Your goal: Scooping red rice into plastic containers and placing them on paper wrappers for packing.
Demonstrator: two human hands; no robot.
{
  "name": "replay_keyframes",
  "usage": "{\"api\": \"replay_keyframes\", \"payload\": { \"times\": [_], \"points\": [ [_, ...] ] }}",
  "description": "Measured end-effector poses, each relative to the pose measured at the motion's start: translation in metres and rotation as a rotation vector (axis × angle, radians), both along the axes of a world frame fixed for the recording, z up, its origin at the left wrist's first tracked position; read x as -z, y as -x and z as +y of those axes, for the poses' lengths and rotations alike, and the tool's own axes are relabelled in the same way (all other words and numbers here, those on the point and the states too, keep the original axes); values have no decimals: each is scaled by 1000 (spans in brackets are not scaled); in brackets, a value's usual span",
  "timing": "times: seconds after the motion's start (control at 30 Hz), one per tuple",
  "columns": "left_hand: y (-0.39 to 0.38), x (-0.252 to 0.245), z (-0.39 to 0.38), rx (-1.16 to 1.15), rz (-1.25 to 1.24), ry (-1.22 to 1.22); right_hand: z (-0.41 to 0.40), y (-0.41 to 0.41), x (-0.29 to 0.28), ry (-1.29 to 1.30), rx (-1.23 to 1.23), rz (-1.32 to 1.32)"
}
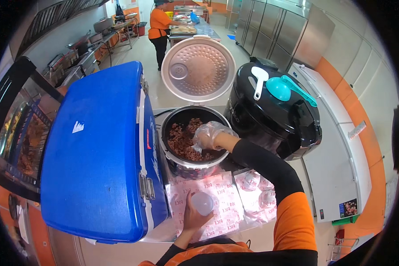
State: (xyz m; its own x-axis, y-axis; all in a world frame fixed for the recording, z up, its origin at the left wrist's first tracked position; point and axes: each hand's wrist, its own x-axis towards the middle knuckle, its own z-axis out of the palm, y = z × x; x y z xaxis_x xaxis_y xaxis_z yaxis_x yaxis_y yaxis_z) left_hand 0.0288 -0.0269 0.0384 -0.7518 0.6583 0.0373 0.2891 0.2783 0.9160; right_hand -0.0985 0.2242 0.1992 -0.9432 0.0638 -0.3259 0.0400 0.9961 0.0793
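My right hand (208,137), in a clear plastic glove, reaches into the black inner pot of a rice cooker (197,168). It touches the dark reddish-brown cooked rice (183,141); its fingertips are partly hidden, so whether they grip rice is unclear. The cooker's dimpled lid (201,68) stands raised behind the pot. Lower down, my bare left hand (194,216) holds a small translucent white plastic cup (202,203). Beneath that hand lie sheets of red-printed wrapping paper (224,193). To their right are several round paper-wrapped bundles (249,181).
A large blue cooler box (96,153) stands close on the left, beside a glass food warmer (23,139). At right, a big black cooker (276,116) carries a white rice paddle (260,79) and a turquoise scoop (281,87). Behind, a person (159,26) works at a steel table (207,30).
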Motion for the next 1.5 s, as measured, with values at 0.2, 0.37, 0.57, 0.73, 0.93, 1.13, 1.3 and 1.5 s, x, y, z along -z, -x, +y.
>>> {"api": "replay_keyframes", "payload": {
  "times": [0.2,0.37,0.57,0.73,0.93,1.13,1.3,1.5],
  "points": [
    [-2,-45,-23,-186,192,-41,6,11,8,73,-100,-25],
    [10,-86,-18,-260,54,-333,39,32,35,71,-375,119],
    [64,-129,19,-415,428,-206,68,24,28,-105,-331,266],
    [107,-144,65,-424,433,-234,61,1,-30,26,-101,413],
    [148,-153,107,-258,271,-280,16,-34,-80,-108,94,449],
    [159,-156,122,-242,187,-333,-17,-62,-60,-276,-105,1175],
    [158,-149,118,-312,171,-413,-26,-65,-65,-144,-306,1418],
    [126,-145,87,-408,195,-550,-22,-47,-118,28,257,786]
  ]
}}
